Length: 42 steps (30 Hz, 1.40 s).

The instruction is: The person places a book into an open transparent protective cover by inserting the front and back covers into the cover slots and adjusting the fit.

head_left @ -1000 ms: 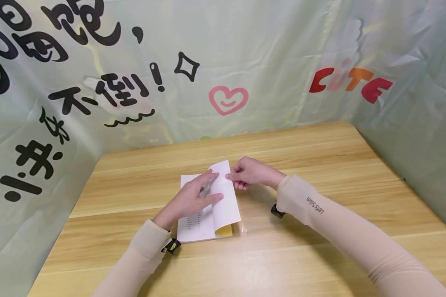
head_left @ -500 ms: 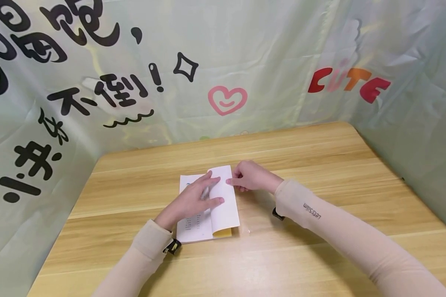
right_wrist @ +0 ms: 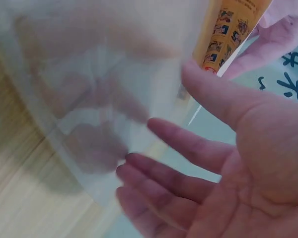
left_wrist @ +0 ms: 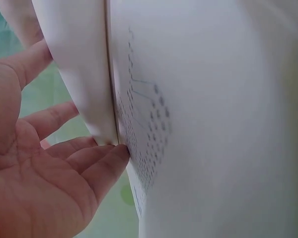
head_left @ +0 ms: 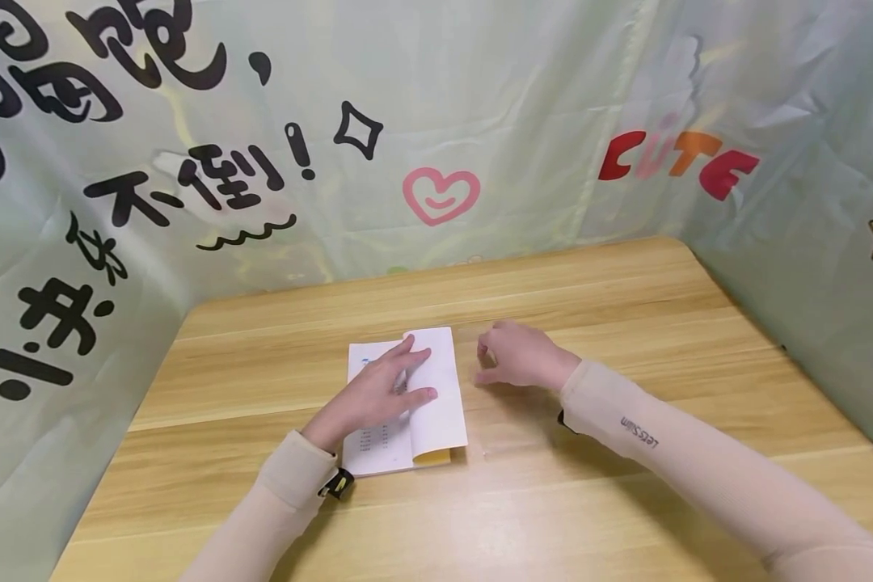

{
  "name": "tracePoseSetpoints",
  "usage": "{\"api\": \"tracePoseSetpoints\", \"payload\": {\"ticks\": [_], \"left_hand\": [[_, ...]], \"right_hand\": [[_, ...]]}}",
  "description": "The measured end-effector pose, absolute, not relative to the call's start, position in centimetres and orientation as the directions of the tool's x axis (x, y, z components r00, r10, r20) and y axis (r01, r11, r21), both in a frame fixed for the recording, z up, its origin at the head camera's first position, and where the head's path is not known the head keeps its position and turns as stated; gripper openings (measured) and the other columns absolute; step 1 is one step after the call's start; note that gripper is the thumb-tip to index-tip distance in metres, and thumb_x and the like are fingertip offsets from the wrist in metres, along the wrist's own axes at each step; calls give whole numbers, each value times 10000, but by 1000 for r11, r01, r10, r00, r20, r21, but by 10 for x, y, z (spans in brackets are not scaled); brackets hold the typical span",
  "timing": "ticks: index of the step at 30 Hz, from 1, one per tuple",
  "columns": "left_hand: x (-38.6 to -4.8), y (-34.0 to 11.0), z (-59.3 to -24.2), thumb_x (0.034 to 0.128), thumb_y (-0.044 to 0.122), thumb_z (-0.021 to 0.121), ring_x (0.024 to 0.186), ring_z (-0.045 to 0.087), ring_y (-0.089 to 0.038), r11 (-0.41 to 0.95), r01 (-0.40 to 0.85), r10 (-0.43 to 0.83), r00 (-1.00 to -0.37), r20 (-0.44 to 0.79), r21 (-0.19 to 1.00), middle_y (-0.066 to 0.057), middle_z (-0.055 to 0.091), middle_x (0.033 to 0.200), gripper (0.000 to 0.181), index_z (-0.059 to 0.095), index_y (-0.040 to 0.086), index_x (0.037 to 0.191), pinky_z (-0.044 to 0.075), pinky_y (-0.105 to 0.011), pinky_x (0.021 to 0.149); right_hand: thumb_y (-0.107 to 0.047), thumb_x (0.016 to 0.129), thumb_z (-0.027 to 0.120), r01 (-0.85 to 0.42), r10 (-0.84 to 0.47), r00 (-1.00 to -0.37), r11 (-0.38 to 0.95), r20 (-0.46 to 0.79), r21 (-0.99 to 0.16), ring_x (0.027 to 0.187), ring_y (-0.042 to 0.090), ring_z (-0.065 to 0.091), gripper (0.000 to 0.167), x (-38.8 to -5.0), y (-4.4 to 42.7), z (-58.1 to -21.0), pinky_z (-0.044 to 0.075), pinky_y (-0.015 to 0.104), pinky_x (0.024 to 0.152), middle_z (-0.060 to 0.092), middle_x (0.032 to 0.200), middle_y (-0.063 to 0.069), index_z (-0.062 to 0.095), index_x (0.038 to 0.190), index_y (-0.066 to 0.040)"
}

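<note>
A white booklet [head_left: 367, 462] lies open on the table, its printed page showing on the left. Its right part [head_left: 438, 420] is bent over leftward, white side up, and a strip of yellow cover [head_left: 433, 457] peeks out below. My left hand [head_left: 371, 394] rests across the booklet with fingers spread, thumb and index on the bent part. In the left wrist view, fingertips touch the page edges [left_wrist: 79, 64]. To the right, my right hand [head_left: 525, 356] hovers with loosely bent fingers. In the right wrist view, its fingertips stand by a clear plastic sheet [right_wrist: 79, 79] beside the yellow printed cover [right_wrist: 226, 32].
The wooden table [head_left: 276, 323] extends around the booklet on all sides. A pale fabric backdrop [head_left: 531, 97] with lettering and a pink heart [head_left: 441, 196] hangs behind it and along both sides.
My right hand has left the edge of the bent part and moved right, its fingers loosening. The bent part has settled slightly lower. My left hand stays in place.
</note>
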<state>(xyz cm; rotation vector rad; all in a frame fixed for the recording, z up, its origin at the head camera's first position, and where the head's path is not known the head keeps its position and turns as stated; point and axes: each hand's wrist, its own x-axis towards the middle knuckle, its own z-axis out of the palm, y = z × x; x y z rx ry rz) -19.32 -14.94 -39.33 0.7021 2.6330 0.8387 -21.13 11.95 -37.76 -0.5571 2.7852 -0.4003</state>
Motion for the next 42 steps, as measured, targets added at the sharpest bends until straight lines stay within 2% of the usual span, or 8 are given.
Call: {"api": "tracePoseSetpoints", "payload": {"ticks": [5, 9, 12, 20, 27, 32, 42], "left_hand": [[-193, -148, -394, 1014, 476, 717, 1664, 239, -373, 707, 362, 531, -839, -118, 608, -151, 216, 1794, 734, 497, 114, 1614, 228, -658, 1319], [-191, -145, -395, 1007, 467, 734, 1667, 234, -359, 710, 348, 522, -844, -125, 612, -138, 205, 1799, 741, 496, 116, 1615, 250, -611, 1328], [-190, -142, -396, 1003, 456, 743, 1664, 241, -360, 712, 343, 514, -849, -122, 613, -141, 203, 1798, 735, 505, 114, 1608, 269, -583, 1329], [-188, -131, -401, 1012, 450, 729, 1674, 202, -357, 756, 336, 479, -869, -126, 561, -137, 204, 1797, 716, 511, 113, 1604, 276, -602, 1322], [-182, -121, -401, 1015, 424, 730, 1677, 173, -374, 799, 312, 440, -886, -145, 514, -120, 168, 1807, 719, 487, 123, 1620, 330, -663, 1274], [-180, -114, -402, 1013, 415, 733, 1678, 164, -375, 824, 290, 413, -896, -165, 487, -109, 159, 1809, 716, 485, 134, 1624, 359, -683, 1248], [-180, -102, -402, 997, 399, 761, 1670, 165, -413, 848, 306, 400, -905, -143, 432, -155, 200, 1794, 700, 530, 108, 1590, 454, -639, 1196]], "right_hand": [[-432, 873, 900, -358, -403, -871, 913, -283, -197, 1090, 293, 680, 698, -201, 121, -376, 613, 535, 924, 673, 1317, 173, 666, 1386, -19], [-436, 878, 895, -343, -391, -859, 918, -330, -197, 1273, 420, 665, 836, -199, 123, -375, 577, 613, 1024, 558, 1532, 271, 565, 1512, -2], [-446, 890, 881, -336, -386, -856, 921, -343, -197, 1382, 471, 601, 878, -199, 125, -375, 552, 646, 1061, 467, 1619, 304, 517, 1559, -8], [-465, 907, 858, -358, -401, -850, 915, -342, -184, 1422, 449, 565, 888, -200, 128, -376, 567, 606, 1059, 455, 1622, 315, 497, 1574, -3], [-451, 923, 848, -343, -395, -848, 917, -354, -204, 1498, 487, 482, 893, -202, 128, -378, 508, 657, 1123, 381, 1668, 340, 469, 1595, 0], [-450, 922, 849, -332, -387, -849, 920, -359, -207, 1503, 495, 473, 896, -201, 128, -378, 504, 678, 1114, 370, 1676, 338, 465, 1600, -6], [-465, 925, 840, -344, -398, -848, 916, -351, -208, 1497, 502, 478, 905, -201, 129, -379, 502, 673, 1123, 371, 1672, 343, 459, 1602, 0]]}}
